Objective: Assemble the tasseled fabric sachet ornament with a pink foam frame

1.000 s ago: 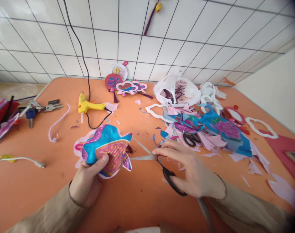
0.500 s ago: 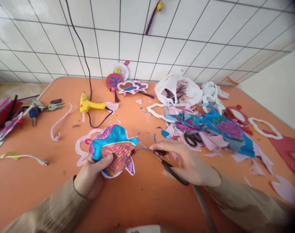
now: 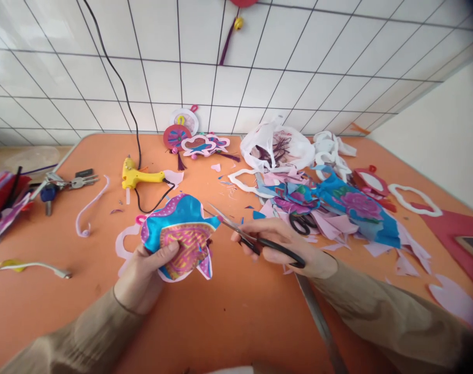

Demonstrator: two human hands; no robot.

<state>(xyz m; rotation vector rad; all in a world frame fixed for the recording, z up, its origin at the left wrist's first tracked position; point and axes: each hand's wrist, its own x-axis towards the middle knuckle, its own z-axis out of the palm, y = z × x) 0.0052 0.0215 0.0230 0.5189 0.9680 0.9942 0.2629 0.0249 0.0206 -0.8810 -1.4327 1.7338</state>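
My left hand [image 3: 143, 278] is closed on a blue and pink patterned fabric piece [image 3: 179, 234] glued on a pink foam shape, thumb pressing on its front. It is held just above the orange table [image 3: 57, 311]. My right hand [image 3: 283, 244] grips black-handled scissors [image 3: 255, 240]. Their blades are slightly apart and point left, the tips at the fabric piece's right edge.
A yellow glue gun [image 3: 138, 176] with a black cord lies behind the fabric piece. Keys [image 3: 61, 182], a pink foam strip [image 3: 90, 205] and a white cable [image 3: 34, 266] lie at the left. Fabric scraps [image 3: 337, 202], second scissors [image 3: 302, 223], a plastic bag [image 3: 277, 145] and foam frames [image 3: 413, 197] crowd the right.
The scissors swung up and their tips moved from below the fabric piece's right side to its upper right edge. My left hand shifted the piece slightly. The view tilted a little.
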